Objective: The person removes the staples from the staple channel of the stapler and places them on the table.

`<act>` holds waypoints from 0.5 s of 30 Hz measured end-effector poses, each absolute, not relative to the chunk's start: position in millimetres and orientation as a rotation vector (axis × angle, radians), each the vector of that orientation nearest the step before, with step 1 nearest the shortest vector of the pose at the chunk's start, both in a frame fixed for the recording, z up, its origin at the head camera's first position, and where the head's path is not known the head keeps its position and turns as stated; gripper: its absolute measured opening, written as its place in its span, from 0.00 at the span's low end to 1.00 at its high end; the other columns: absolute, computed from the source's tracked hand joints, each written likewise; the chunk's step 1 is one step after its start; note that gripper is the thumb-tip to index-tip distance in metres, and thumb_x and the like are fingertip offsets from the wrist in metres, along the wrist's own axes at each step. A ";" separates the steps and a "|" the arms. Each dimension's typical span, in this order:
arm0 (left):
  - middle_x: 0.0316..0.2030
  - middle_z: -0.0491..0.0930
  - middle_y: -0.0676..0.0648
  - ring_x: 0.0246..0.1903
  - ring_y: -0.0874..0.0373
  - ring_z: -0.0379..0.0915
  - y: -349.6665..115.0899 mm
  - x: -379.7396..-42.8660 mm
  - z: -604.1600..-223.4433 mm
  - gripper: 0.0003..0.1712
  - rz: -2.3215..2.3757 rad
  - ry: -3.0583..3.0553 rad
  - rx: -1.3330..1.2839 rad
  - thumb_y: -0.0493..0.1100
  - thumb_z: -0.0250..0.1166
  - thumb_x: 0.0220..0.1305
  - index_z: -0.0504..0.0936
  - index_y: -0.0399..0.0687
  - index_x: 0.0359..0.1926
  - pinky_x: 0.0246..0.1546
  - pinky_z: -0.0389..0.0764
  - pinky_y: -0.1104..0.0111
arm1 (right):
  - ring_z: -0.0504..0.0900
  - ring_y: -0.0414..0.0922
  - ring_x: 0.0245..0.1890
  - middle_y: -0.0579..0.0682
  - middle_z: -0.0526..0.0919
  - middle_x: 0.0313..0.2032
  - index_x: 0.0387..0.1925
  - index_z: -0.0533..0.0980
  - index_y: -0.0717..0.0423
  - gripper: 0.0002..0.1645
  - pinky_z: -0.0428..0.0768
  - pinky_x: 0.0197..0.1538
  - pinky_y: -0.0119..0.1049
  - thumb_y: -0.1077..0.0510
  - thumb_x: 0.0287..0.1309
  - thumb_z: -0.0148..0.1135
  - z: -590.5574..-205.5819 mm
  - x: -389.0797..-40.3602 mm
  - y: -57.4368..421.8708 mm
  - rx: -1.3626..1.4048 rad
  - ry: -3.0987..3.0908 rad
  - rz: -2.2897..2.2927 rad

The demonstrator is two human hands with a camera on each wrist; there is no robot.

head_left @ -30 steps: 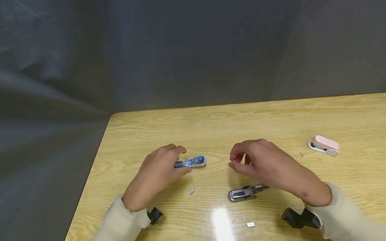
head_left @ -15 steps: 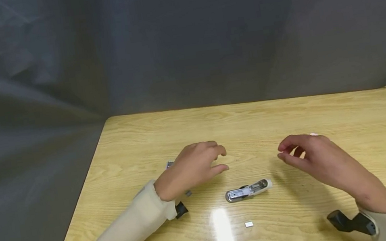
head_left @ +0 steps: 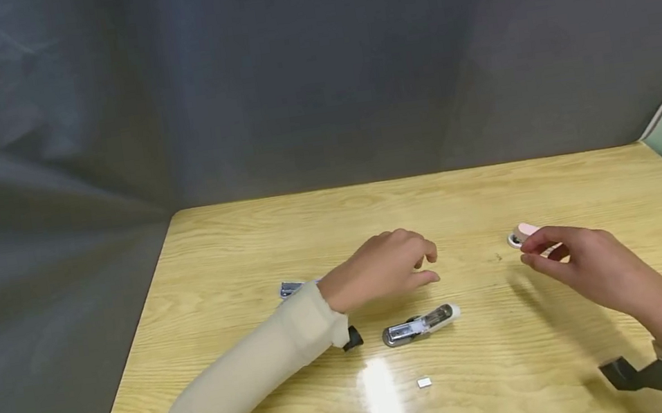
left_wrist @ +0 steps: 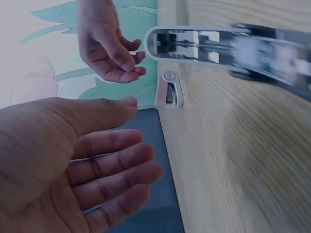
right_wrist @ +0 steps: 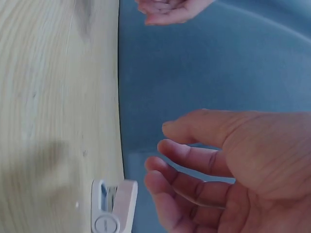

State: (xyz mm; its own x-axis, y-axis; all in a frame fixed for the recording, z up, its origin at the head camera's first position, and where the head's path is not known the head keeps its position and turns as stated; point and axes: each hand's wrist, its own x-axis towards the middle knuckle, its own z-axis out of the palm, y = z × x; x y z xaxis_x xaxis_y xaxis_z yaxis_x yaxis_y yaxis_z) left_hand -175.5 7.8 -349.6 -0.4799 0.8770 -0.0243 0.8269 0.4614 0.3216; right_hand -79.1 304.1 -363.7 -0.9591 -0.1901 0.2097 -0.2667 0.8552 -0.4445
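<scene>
My left hand [head_left: 385, 265] hovers over the middle of the table, holding nothing, its fingers loosely bent and apart from the thumb. Below it lies a spread-out stapler [head_left: 420, 325] with a white end, its metal channel showing. My right hand [head_left: 596, 266] hangs near a small pink-and-white stapler [head_left: 524, 232], partly covering it in the head view. In the right wrist view the pink stapler [right_wrist: 114, 206] stands apart from the relaxed fingers [right_wrist: 167, 194], which hold nothing. A blue stapler [head_left: 291, 288] lies farther left, mostly hidden behind the left sleeve.
A small strip of staples [head_left: 424, 382] lies on the wooden table [head_left: 486, 381] toward the front. Dark sheeting [head_left: 315, 83] rises behind the table and along its left side. Tiny bits [head_left: 498, 257] lie left of the pink stapler.
Both hands have moved right: the left from beside the blue stapler to the table's middle, the right from above the white-ended stapler to the pink one. The view has shifted slightly.
</scene>
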 end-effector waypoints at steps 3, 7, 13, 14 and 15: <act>0.38 0.82 0.59 0.33 0.71 0.74 23.1 -181.4 -348.7 0.12 0.515 2.445 1.501 0.49 0.66 0.73 0.88 0.48 0.49 0.38 0.74 0.77 | 0.81 0.36 0.30 0.47 0.86 0.36 0.39 0.84 0.55 0.06 0.78 0.28 0.33 0.65 0.61 0.72 -364.7 -78.6 311.1 0.327 -2.882 0.717; 0.35 0.83 0.60 0.29 0.71 0.74 39.9 -188.9 -345.7 0.09 0.606 2.377 1.548 0.45 0.64 0.76 0.89 0.48 0.44 0.38 0.73 0.78 | 0.81 0.36 0.30 0.46 0.86 0.34 0.39 0.84 0.54 0.05 0.77 0.28 0.33 0.64 0.62 0.71 -365.7 -81.2 316.6 0.312 -2.874 0.713; 0.29 0.81 0.58 0.24 0.66 0.70 59.1 -202.6 -340.2 0.08 0.593 2.407 1.513 0.46 0.65 0.74 0.88 0.49 0.41 0.32 0.72 0.75 | 0.83 0.43 0.29 0.48 0.86 0.34 0.39 0.84 0.56 0.04 0.77 0.27 0.33 0.64 0.63 0.71 -367.4 -86.7 321.3 0.270 -2.864 0.735; 0.29 0.80 0.58 0.24 0.65 0.69 61.7 -204.7 -339.8 0.08 0.587 2.410 1.500 0.47 0.66 0.74 0.88 0.50 0.41 0.31 0.71 0.75 | 0.83 0.43 0.29 0.49 0.86 0.34 0.39 0.84 0.56 0.04 0.77 0.27 0.33 0.64 0.63 0.71 -367.9 -88.0 322.0 0.264 -2.862 0.744; 0.29 0.81 0.58 0.23 0.64 0.69 64.1 -206.7 -339.8 0.08 0.587 2.405 1.490 0.48 0.66 0.74 0.88 0.50 0.41 0.30 0.71 0.74 | 0.83 0.44 0.29 0.49 0.86 0.34 0.39 0.84 0.57 0.04 0.78 0.28 0.33 0.64 0.63 0.71 -368.5 -89.4 322.6 0.262 -2.859 0.751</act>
State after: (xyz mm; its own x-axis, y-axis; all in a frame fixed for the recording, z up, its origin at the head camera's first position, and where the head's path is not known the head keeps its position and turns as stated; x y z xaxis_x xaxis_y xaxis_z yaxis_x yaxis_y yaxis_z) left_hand -206.7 64.1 -339.8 -0.4452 0.8954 -0.0014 0.7942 0.3956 0.4613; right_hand -89.4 322.6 -368.5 -0.9694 -0.1248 0.2115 -0.2127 0.8574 -0.4686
